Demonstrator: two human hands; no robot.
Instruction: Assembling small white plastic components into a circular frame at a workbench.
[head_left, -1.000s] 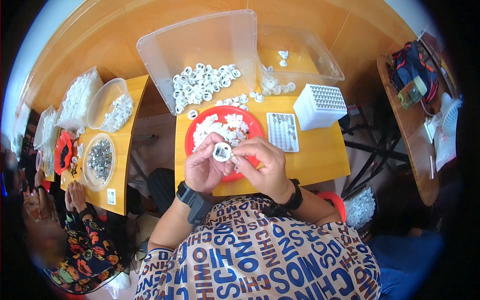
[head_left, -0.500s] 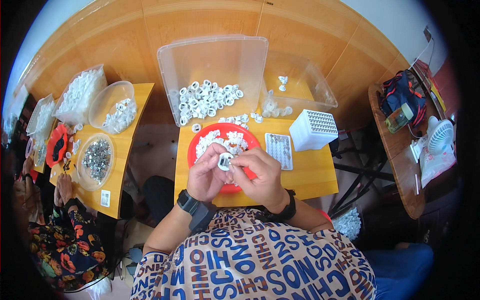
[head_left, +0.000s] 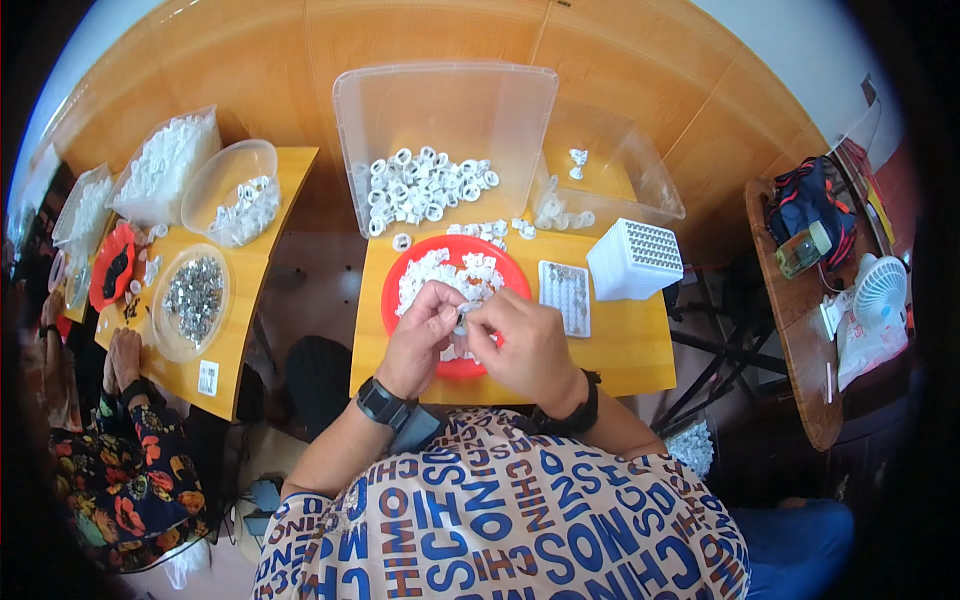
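Above the front of a red round tray (head_left: 398,318), my left hand (head_left: 422,340) grips a small round white plastic part (head_left: 462,316) between thumb and fingers. The fingers of my right hand (head_left: 528,342) are pinched together against the same part. What lies between those fingertips is hidden. Inside the tray is a pile of small white plastic pieces (head_left: 425,275). Just right of the tray lies a white grid tray (head_left: 565,300) with small round greyish pieces in part of it.
A clear bin (head_left: 445,110) of white ring-shaped parts stands at the back, with another clear bin (head_left: 665,205) beside it. A white block stack (head_left: 635,262) sits at the right. On the left table, a bowl (head_left: 222,325) holds metal pieces; a co-worker's hands (head_left: 125,355) rest nearby.
The white part has been tilted, so its round face no longer shows toward me. My fingers have closed in tighter around it. The whole view has shifted slightly.
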